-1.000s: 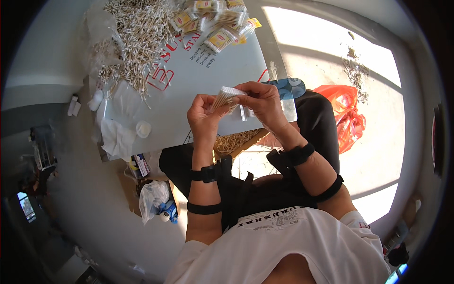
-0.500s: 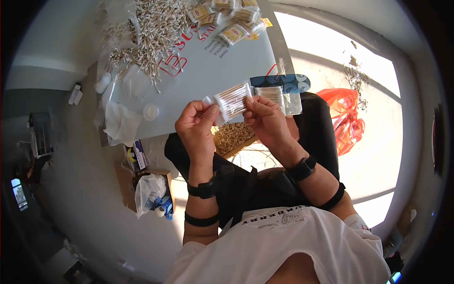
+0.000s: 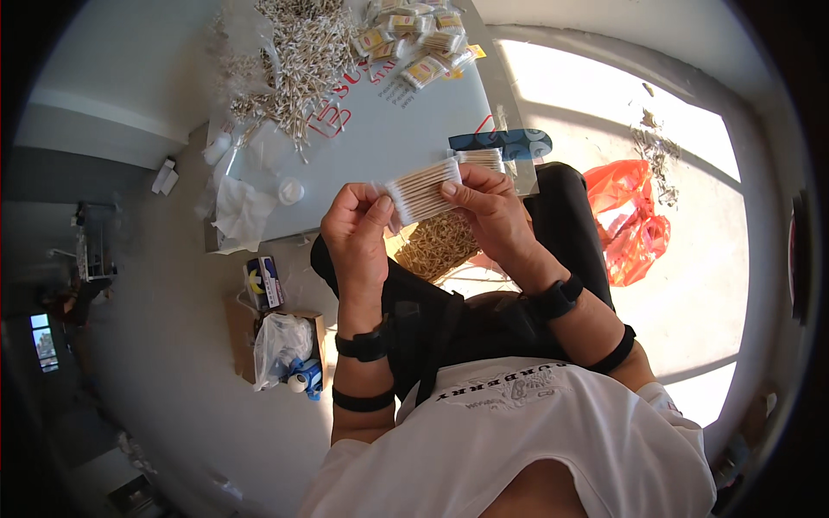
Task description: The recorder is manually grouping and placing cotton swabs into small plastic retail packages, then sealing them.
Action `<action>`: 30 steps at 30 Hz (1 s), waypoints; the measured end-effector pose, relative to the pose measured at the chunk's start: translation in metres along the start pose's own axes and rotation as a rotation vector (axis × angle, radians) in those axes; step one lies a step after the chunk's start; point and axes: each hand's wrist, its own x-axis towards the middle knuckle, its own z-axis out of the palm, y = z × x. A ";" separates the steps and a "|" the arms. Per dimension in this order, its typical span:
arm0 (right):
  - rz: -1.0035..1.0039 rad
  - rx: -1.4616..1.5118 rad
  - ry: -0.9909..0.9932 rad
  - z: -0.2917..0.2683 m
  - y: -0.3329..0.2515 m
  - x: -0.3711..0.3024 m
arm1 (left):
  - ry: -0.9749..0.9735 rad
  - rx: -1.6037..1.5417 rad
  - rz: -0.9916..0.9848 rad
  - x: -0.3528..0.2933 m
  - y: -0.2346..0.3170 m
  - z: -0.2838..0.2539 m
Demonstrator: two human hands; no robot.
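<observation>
Between my two hands, over my lap and the table's near edge, is a flat clear pack of cotton swabs (image 3: 423, 192). My left hand (image 3: 357, 226) pinches its left end between thumb and fingers. At its right end, my right hand (image 3: 490, 210) grips it, thumb on the face and fingers behind. The swabs lie side by side in a row with white tips at both ends. Just beyond my right hand, a second pack of swabs (image 3: 480, 159) rests on the table's edge. Below my hands, a box of loose swabs (image 3: 438, 245) is partly hidden by them.
A pile of loose swabs (image 3: 302, 65) and several labelled packs (image 3: 423, 71) cover the table's (image 3: 380, 129) far side. A dark blue strip (image 3: 518, 142) juts past its right edge. A red plastic bag (image 3: 623, 224) sits on the floor right, a cardboard box (image 3: 244, 341) left.
The pack in my hands has turned its face more toward me, and my right thumb now lies flatter on it. The whole view has shifted slightly.
</observation>
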 end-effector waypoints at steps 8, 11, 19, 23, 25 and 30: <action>-0.107 0.000 -0.151 0.001 -0.016 -0.025 | 0.001 0.157 0.225 -0.023 0.018 0.016; -0.138 -0.039 -0.171 0.010 -0.028 -0.035 | -0.041 0.261 0.338 -0.032 0.028 0.021; -0.262 0.011 -0.332 0.012 -0.039 -0.050 | -0.121 0.461 0.574 -0.041 0.044 0.027; -0.286 0.041 -0.386 0.010 -0.043 -0.053 | -0.161 0.464 0.627 -0.044 0.051 0.034; -0.284 0.058 -0.402 0.011 -0.048 -0.056 | -0.167 0.480 0.622 -0.046 0.052 0.034; -0.295 0.033 -0.412 0.013 -0.053 -0.059 | -0.172 0.386 0.594 -0.048 0.053 0.039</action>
